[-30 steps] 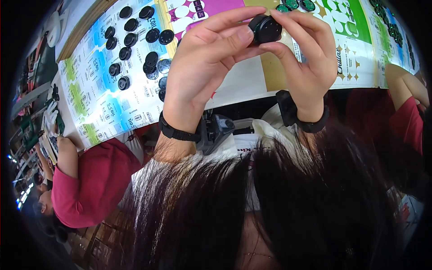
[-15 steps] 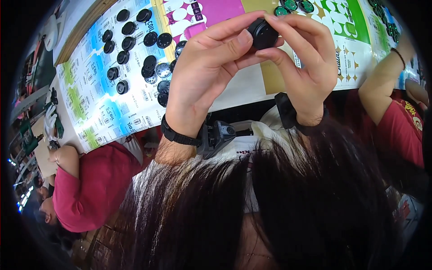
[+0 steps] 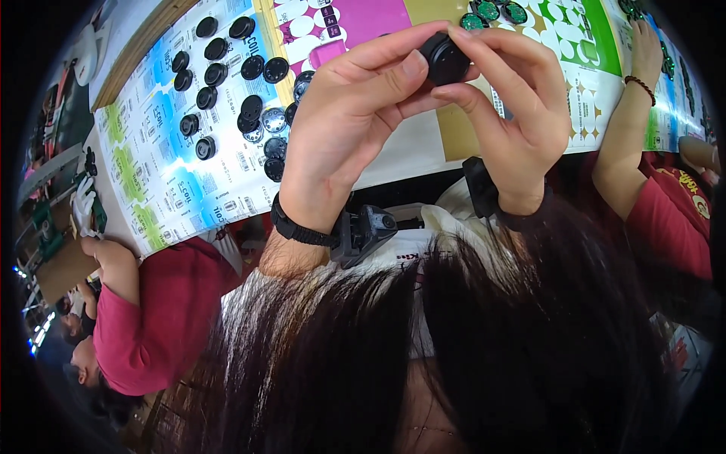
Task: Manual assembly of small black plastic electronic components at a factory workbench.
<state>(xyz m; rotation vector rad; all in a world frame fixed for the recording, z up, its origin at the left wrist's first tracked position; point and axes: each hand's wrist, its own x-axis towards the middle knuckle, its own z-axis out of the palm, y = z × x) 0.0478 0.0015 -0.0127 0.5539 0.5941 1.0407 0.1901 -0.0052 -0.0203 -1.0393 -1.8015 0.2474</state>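
A short, black, round plastic part (image 3: pixel 446 62) is held up over the table between my two hands, tilted so its flat face with small holes shows. My left hand (image 3: pixel 352 113) grips it from the left, thumb on the near side and fingers behind. My right hand (image 3: pixel 525 102) pinches its right rim with the fingertips. On the table left of my hands stand several similar black round parts (image 3: pixel 215 49). Flat black discs (image 3: pixel 252 67) and a clear disc (image 3: pixel 274 119) lie nearer my left wrist.
Green round circuit boards (image 3: pixel 486 10) lie beyond my right hand. A wooden rail (image 3: pixel 140 49) edges the printed sheets on the left. One co-worker in red (image 3: pixel 162 310) sits at left; at right another co-worker's arm (image 3: pixel 628 144) reaches over the table.
My hands keep hold of the black round part, shifting very slightly to the right. The right co-worker's arm has reached farther over the table. The left co-worker's arm has shifted a little.
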